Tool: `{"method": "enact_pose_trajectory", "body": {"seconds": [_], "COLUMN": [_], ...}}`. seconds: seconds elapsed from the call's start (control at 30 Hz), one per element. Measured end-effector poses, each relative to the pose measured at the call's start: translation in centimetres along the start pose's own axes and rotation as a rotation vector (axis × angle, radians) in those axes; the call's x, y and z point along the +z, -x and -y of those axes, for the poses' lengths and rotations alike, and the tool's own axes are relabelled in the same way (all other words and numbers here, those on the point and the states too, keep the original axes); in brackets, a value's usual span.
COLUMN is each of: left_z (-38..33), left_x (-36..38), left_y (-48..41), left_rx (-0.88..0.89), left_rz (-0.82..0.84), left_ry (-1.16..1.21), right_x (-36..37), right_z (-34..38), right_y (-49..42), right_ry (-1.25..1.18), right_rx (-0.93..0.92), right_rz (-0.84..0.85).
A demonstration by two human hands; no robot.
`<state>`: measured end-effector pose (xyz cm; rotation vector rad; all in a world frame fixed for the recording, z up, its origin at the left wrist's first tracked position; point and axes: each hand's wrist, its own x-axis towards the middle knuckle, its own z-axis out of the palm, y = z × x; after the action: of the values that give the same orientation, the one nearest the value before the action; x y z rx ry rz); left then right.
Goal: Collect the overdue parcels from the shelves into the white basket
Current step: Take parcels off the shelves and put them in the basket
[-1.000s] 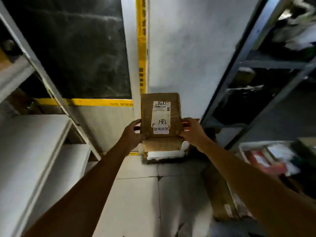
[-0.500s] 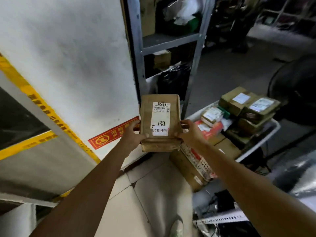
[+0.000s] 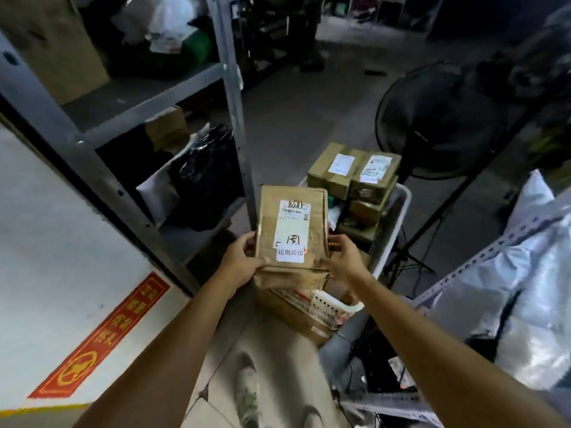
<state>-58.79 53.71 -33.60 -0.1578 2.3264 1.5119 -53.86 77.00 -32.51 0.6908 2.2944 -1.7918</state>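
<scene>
Since the earlier frame, the white basket (image 3: 401, 208) has come from the right of the hands to just behind and below them. The left hand (image 3: 241, 264) and the right hand (image 3: 344, 261) each grasp one lower side of the brown parcel (image 3: 290, 230), which is upright over the basket's near end.

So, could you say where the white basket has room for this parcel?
The white basket's far end is stacked with boxes; its near end, under the parcel, looks lower but mostly hidden. Bare floor lies between shelf post and fan.
</scene>
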Motion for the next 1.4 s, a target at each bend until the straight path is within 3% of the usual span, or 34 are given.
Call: {"method": "enact_pose_trajectory", "body": {"seconds": [0.23,0.57,0.97,1.4], "left_z": [-0.6,-0.8,5.1,8.3], "left_x": [4.8,14.2,20.4,23.0], "left_y": [-10.5,-17.9,-24.7,-27.4], "left_rx": [-0.001,-0.037,-0.110,-0.163], "left_rz": [0.257,0.567,0.539,0.545], "left_ry": [-0.060,-0.114,-0.117,-0.140], "right_x": [-1.8,-5.8,-5.8,-4.9], "right_z": [-3.2,-10.4,-18.0,-20.9], "right_y": [-4.8,-9.6,-17.9,-20.7], "right_ry": [-0.040,-0.070,-0.029,0.028], "right_rx": [0.126,0.281,0.377,0.495], "right_rz": [-0.209,-0.417,-0.396,-0.351]}}
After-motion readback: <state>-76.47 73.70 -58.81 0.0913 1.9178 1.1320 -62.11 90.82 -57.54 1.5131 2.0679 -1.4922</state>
